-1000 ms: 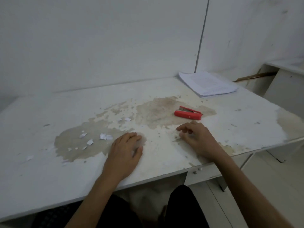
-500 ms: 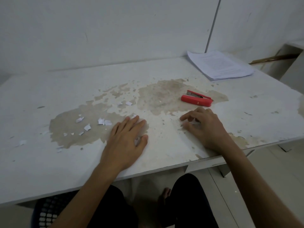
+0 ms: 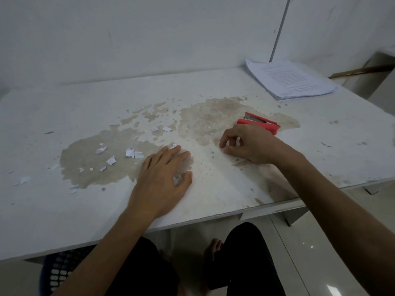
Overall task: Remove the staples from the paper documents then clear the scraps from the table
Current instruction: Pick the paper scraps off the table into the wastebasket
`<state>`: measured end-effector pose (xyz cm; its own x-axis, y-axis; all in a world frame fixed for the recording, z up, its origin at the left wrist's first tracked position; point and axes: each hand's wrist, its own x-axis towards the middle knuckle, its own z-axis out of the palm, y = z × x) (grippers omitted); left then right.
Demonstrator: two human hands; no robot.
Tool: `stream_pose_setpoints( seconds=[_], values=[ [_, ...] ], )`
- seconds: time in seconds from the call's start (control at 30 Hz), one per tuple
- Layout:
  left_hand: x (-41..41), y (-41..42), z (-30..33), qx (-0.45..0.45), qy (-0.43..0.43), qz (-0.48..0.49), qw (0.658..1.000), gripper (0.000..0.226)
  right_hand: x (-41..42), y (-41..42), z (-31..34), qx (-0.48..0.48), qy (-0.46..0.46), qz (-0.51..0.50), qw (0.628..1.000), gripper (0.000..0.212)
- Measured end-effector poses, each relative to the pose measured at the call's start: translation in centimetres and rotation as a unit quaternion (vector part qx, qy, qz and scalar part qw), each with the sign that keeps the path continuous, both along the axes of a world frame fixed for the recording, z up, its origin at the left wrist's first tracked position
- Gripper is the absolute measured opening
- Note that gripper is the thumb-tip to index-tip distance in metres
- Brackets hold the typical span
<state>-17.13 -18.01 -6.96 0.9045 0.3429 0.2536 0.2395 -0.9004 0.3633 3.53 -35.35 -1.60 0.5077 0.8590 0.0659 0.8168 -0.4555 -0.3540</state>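
White paint peels off the table (image 3: 213,86) where our left hand (image 3: 162,178) lies flat, fingers straight and slightly spread. Paper scraps (image 3: 111,154) lie scattered just left of it. Our right hand (image 3: 250,144) hovers with fingers curled; whether it pinches anything we cannot tell. Just beyond it lies the red stapler (image 3: 259,123), long axis running left to right. The paper stack (image 3: 288,79) sits far behind the stapler.
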Motion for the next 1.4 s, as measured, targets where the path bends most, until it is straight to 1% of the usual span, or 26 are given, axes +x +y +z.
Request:
stream_pose_setpoints(
  seconds=[0.13,0.3,0.47,0.77,0.97,1.4],
  values=[
    [-0.1,-0.1,0.0,0.003,0.003,0.001,1.0,0.057,0.0,0.6,0.8,-0.038,-0.028,0.017,0.999,0.011],
    [-0.1,-0.2,0.1,0.002,0.004,0.0,1.0,0.057,-0.2,0.9,1.3,-0.057,-0.02,0.02,0.998,0.013],
    [-0.1,-0.2,0.1,0.005,0.005,-0.001,1.0,0.051,-0.6,1.0,1.3,-0.057,-0.02,0.017,0.998,0.015],
    [-0.1,-0.2,0.1,0.001,0.001,0.0,1.0,0.051,-0.5,1.3,1.2,-0.075,0.014,0.023,0.997,0.013],
    [-0.1,-0.3,0.2,0.0,0.003,0.0,1.0,0.051,-0.9,1.1,1.1,-0.056,0.006,0.012,0.998,0.017],
    [-0.1,-0.2,0.1,-0.007,-0.009,-0.003,1.0,0.052,-1.0,1.2,1.0,-0.065,0.006,0.012,0.998,0.009]
  ],
)
